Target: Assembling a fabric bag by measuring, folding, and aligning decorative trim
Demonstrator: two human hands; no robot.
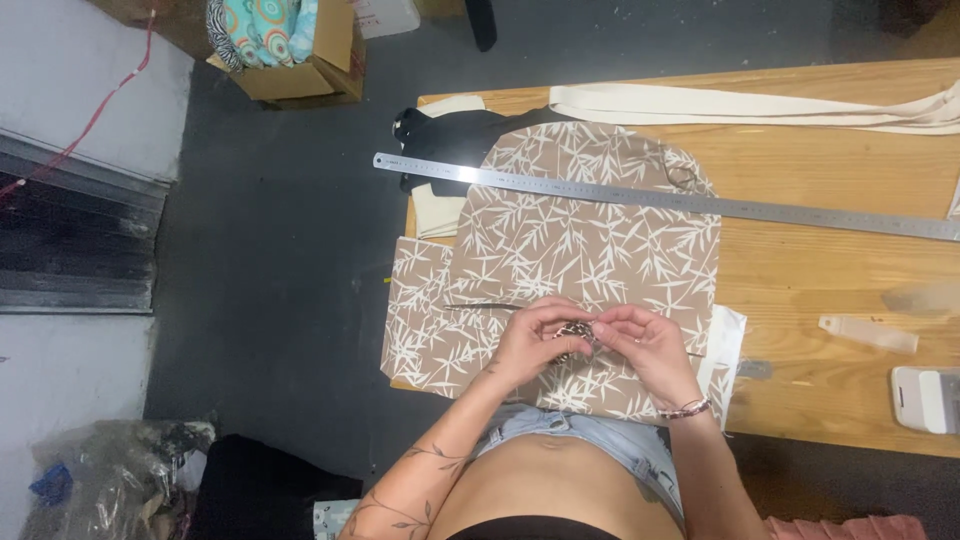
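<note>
2 hands, left hand [535,340] and right hand [640,345], pinch 1 small patterned object [576,332], mostly hidden by fingers.

A small dark, speckled piece [575,333] sits pinched between both hands at lower centre of the frame, over a tan leaf-print fabric [580,230] spread flat.
</note>
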